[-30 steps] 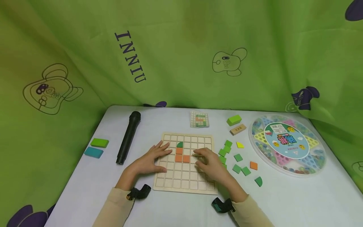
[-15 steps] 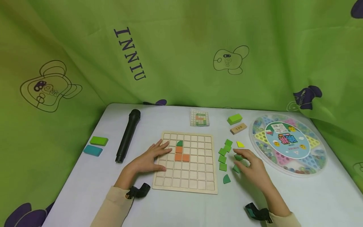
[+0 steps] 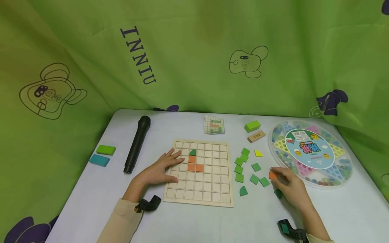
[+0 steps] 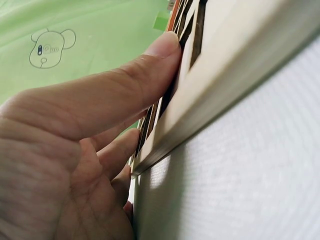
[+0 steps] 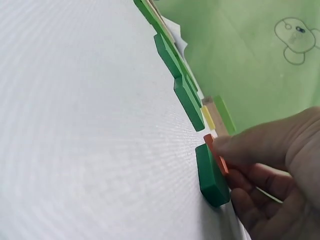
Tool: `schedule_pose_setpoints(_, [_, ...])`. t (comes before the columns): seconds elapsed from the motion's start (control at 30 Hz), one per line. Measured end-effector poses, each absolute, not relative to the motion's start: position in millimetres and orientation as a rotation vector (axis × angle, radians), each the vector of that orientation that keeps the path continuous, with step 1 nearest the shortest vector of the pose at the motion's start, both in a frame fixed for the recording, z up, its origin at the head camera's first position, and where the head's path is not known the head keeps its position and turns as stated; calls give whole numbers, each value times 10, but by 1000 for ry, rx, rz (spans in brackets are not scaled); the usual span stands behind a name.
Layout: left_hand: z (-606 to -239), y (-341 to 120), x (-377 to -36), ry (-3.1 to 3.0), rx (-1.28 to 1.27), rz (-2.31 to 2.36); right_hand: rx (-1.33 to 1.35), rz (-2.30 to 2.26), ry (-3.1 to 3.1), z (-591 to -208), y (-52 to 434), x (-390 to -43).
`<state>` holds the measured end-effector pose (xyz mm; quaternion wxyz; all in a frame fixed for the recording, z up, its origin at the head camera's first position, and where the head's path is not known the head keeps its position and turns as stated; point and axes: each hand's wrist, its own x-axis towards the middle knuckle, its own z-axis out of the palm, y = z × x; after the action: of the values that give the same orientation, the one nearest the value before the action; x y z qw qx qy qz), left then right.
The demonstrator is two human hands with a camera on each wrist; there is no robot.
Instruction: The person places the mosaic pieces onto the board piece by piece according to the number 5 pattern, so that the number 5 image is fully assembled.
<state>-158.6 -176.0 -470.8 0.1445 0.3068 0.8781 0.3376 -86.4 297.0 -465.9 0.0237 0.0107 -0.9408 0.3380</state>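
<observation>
My left hand (image 3: pixel 158 171) rests on the left side of the wooden grid board (image 3: pixel 199 199), fingers spread; in the left wrist view its thumb (image 4: pixel 125 92) lies over the board's edge. Three orange square tiles (image 3: pixel 191 167) and a green quarter-circle tile (image 3: pixel 192 153) sit in the board's cells. Right of the board, my right hand (image 3: pixel 291 187) pinches another orange square tile (image 5: pixel 215 152) between thumb and fingers. Close by that hand is a dark green quarter-circle tile (image 3: pixel 278 194), partly hidden in the head view.
Several green square tiles (image 3: pixel 239 178), a green quarter-circle (image 3: pixel 243 191) and a yellow tile (image 3: pixel 258 153) lie right of the board. A marble game disc (image 3: pixel 310 152), pattern cards (image 3: pixel 214 125), blocks (image 3: pixel 252 126) and a black microphone (image 3: pixel 136 145) surround them.
My right hand has moved right from over the board, past the green tiles, to the loose orange tile and now pinches it. The left hand stays on the board.
</observation>
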Motion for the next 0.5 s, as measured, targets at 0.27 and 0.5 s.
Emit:
schedule_pose_setpoints(0.27, [-4698, -1765, -1584, 2531, 886, 986, 120, 946, -2842, -4715, 2953, -869])
schedule_pose_setpoints(0.5, [-4709, -1757, -1589, 2535, 888, 960, 91, 863, -2803, -4734, 2923, -850])
